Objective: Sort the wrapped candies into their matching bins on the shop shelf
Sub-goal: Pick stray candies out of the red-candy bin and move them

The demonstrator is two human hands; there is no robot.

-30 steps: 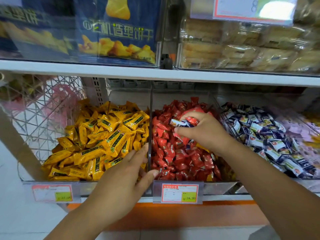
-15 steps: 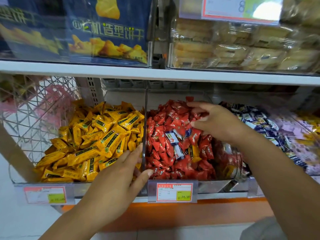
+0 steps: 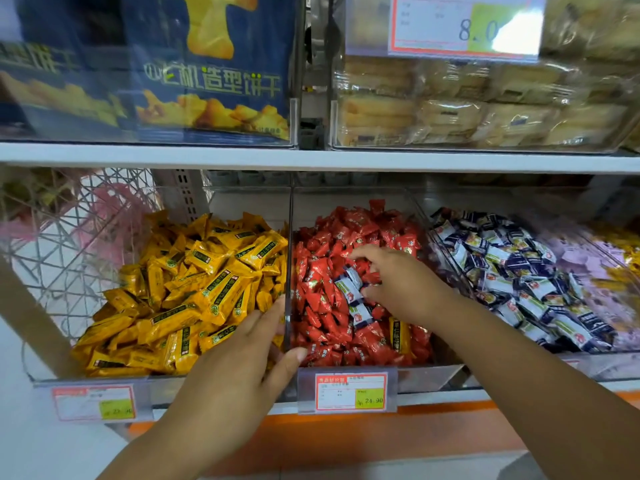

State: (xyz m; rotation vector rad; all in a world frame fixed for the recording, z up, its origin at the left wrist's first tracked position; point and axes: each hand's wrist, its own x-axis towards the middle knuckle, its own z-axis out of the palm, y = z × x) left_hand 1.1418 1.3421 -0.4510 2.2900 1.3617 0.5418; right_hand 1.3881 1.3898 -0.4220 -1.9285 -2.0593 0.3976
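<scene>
In red-candy bin (image 3: 349, 199), blue-white candy (image 3: 349, 285) was pinched by right hand (image 3: 394, 280) grip; left hand (image 3: 239, 372) grip was spread against clear divider (image 3: 288, 237).

Glossy foil red candies (image 3: 332, 306); clear smooth plastic bin (image 3: 286, 258); paper price tag (image 3: 349, 392).

Left hand (image 3: 239, 355) reaches forward, fingers straight, thumb spread wide. Right hand (image 3: 401, 282), arm outstretched, curls fingers and thumb round a blue-white candy (image 3: 349, 285).
</scene>
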